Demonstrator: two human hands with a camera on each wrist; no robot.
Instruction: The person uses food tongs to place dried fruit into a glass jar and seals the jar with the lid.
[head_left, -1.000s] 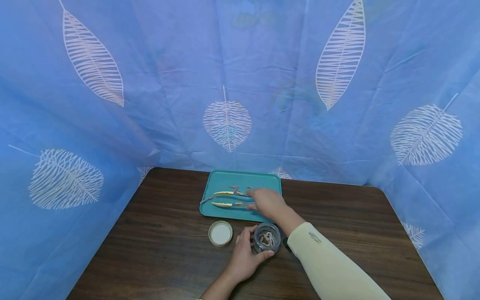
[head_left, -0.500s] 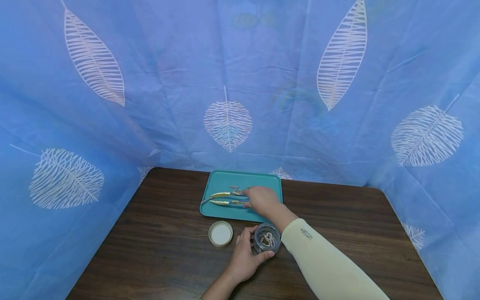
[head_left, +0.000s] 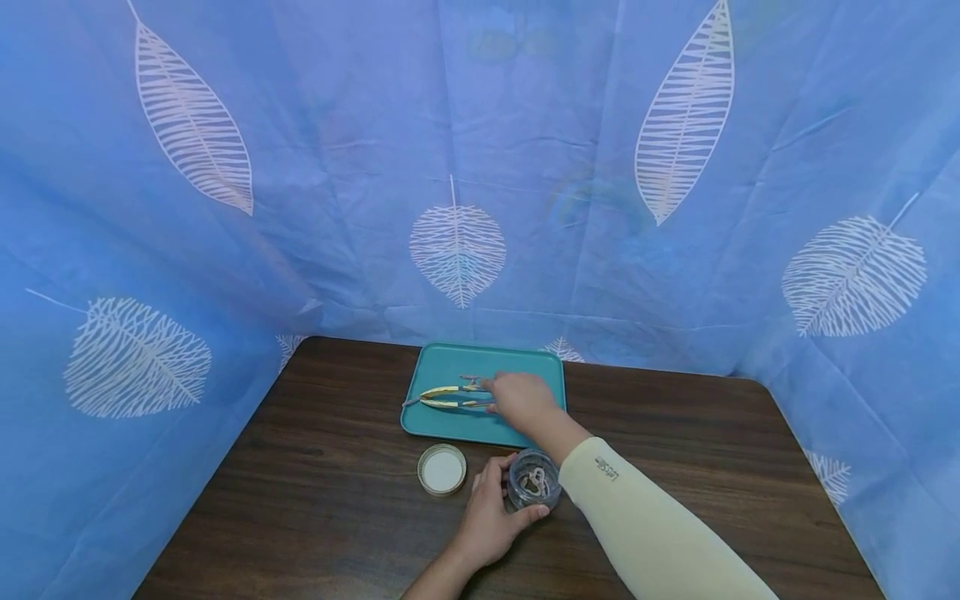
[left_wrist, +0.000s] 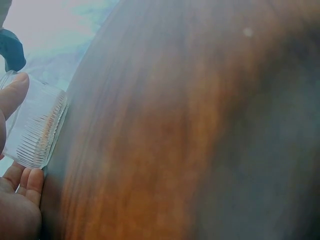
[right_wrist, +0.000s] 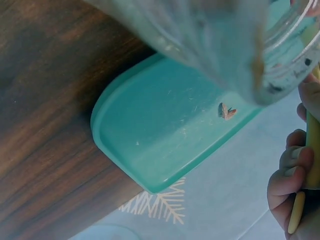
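My right hand grips yellow-tipped tongs over the teal tray. The tips meet at the left, right at the end of a thin pinkish strand by the tray's left rim. Another pinkish strand lies behind the tongs. In the right wrist view the curled fingers wrap the yellow handle. My left hand holds a clear jar on the table, fingers and thumb around its side. Pale looped strands lie inside it. The left wrist view shows the jar's ribbed wall.
A round lid with a white inside lies left of the jar, in front of the tray. A small brownish piece sits on the tray in the right wrist view. Blue leaf-patterned cloth stands behind the dark wooden table.
My right hand has moved slightly left with the tongs, and their tips have come together by the left strand. The left hand and jar stay in place.
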